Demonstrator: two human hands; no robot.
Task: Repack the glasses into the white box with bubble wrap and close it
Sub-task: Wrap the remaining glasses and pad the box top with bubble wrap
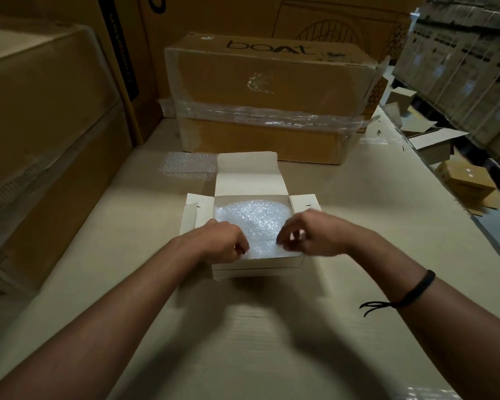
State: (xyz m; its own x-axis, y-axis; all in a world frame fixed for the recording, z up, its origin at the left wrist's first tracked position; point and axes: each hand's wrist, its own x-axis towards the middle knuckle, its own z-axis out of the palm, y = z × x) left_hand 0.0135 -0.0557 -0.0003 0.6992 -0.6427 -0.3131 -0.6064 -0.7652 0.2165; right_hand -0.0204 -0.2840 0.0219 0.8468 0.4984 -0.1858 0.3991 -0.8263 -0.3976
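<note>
While the surface (358, 226) spreads wide around the white box (257, 268), a taped brown carton (272, 90) stands behind that box. We see the box's lid flap (247, 176) upright at its far side, hinge running left to right. Bubble wrap (251, 217) fills the box; any glasses beneath are hidden. Our left hand (223, 243) and right hand (309, 235), fingers curled, pinch the wrap at the box's near edge, both equally close, the lid straight beyond them.

The white box (257, 269) is looking plain; the bubble wrap (251, 217) is glinting clear and dotted; the brown carton (272, 90) is bearing black lettering; the wristband (420, 285) is showing black.
</note>
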